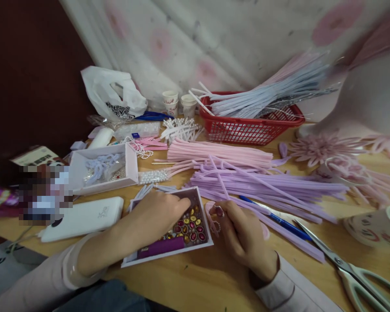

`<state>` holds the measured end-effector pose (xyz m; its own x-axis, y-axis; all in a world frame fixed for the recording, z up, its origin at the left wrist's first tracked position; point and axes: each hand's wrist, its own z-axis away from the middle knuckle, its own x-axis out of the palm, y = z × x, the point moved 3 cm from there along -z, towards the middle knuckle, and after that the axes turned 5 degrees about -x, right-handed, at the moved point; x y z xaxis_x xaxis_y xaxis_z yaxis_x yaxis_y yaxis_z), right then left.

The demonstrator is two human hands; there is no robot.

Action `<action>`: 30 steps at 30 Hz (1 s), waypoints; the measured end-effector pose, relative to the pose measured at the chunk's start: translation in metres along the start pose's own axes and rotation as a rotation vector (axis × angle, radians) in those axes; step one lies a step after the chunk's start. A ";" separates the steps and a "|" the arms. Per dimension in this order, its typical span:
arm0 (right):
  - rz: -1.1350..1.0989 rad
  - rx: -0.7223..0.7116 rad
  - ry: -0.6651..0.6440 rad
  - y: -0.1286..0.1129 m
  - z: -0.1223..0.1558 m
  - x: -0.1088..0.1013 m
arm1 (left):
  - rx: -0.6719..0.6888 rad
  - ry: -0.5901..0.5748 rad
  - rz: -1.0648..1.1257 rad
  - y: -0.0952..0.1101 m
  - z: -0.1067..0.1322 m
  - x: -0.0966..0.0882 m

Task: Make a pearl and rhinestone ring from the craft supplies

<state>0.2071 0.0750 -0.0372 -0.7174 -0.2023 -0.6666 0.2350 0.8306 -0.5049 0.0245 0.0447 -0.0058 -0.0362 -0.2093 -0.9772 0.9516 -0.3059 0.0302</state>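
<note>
My left hand (162,212) reaches into a white box (203,208) of red and yellow set gems (191,225). Its fingers are curled down, and the tips are hidden, so I cannot tell what they pinch. A dark purple tube-like piece (164,249) lies along the near side of the box. Just right of the box, my right hand (243,234) is closed in a pinch on a pink pipe cleaner piece (211,212), with small pearl beads (217,226) hanging beside it. A lilac pipe cleaner (220,180) slants up behind that hand.
Lilac (266,184) and pink pipe cleaners (217,152) lie in bundles beyond my hands. Scissors (341,262) and a blue pen (286,224) are at right, near a paper cup (377,227). A red basket (250,130) stands behind; a power bank (84,219) and white box (104,186) sit left.
</note>
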 end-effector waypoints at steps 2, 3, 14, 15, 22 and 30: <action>0.001 -0.003 0.000 0.000 -0.001 0.000 | 0.016 0.012 0.010 0.000 -0.001 0.001; -0.001 -0.006 0.004 0.000 -0.001 -0.001 | 0.023 0.018 0.009 0.000 -0.001 0.002; -0.017 0.007 0.002 -0.003 -0.004 -0.002 | 0.003 0.036 0.025 0.001 0.003 0.000; -0.019 0.002 0.008 -0.003 -0.004 -0.002 | 0.004 0.035 0.038 0.000 0.002 0.001; -0.016 -0.004 0.002 -0.003 -0.003 -0.002 | -0.008 -0.018 0.029 0.002 -0.001 0.001; -0.005 0.000 0.015 -0.004 -0.005 -0.003 | -0.053 -0.048 0.038 0.007 0.001 -0.002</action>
<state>0.2051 0.0750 -0.0311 -0.7282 -0.1991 -0.6558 0.2313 0.8294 -0.5086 0.0305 0.0420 -0.0034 -0.0134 -0.2647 -0.9642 0.9673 -0.2478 0.0546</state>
